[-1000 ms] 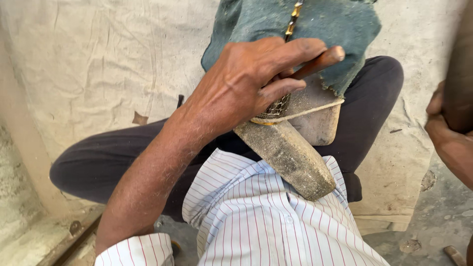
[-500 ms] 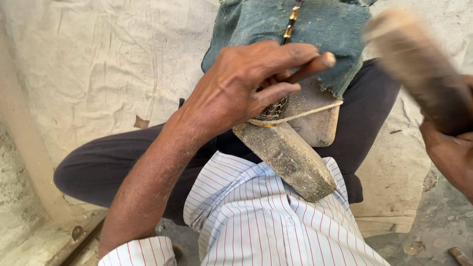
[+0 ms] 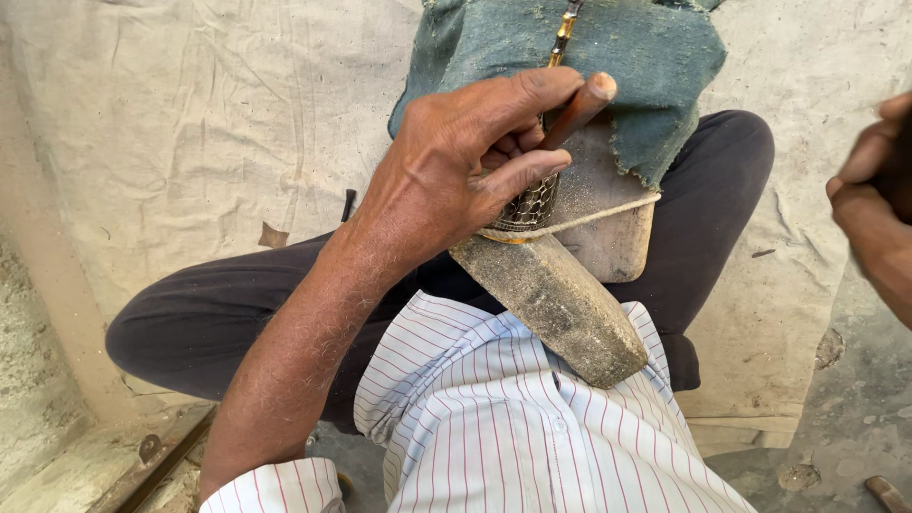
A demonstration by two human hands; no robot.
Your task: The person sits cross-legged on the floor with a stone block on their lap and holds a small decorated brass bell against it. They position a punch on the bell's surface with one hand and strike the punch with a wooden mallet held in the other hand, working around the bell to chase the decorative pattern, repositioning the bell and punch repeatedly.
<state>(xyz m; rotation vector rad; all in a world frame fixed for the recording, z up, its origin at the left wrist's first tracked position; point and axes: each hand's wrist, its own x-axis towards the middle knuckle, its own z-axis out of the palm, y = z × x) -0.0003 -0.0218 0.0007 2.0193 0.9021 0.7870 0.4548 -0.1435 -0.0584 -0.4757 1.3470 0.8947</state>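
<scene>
My left hand [image 3: 456, 180] grips a thin brown punch [image 3: 576, 112] and sets its lower end on a round, mesh-patterned metal ring [image 3: 525, 209]. The ring rests on a slanted wooden block [image 3: 560, 304] that lies across my lap, tied with a pale cord [image 3: 598, 217]. A blue-green cloth [image 3: 627, 57] drapes the block's far end, with a slim brass rod [image 3: 566, 24] on it. My right hand [image 3: 869, 214] is raised at the right edge with its fingers curled. The wooden mallet it swung a moment ago is out of frame.
I sit cross-legged in dark trousers [image 3: 209, 323] on a pale sheet [image 3: 190, 123] spread over the floor. A small dark pin [image 3: 349, 202] lies on the sheet by my knee. Bare concrete [image 3: 855, 427] and a stick's end [image 3: 888, 492] show at the lower right.
The mallet came into view at the upper right half a second ago, blurred in a swing, and has now left the frame. My left hand still holds the punch on the ring.
</scene>
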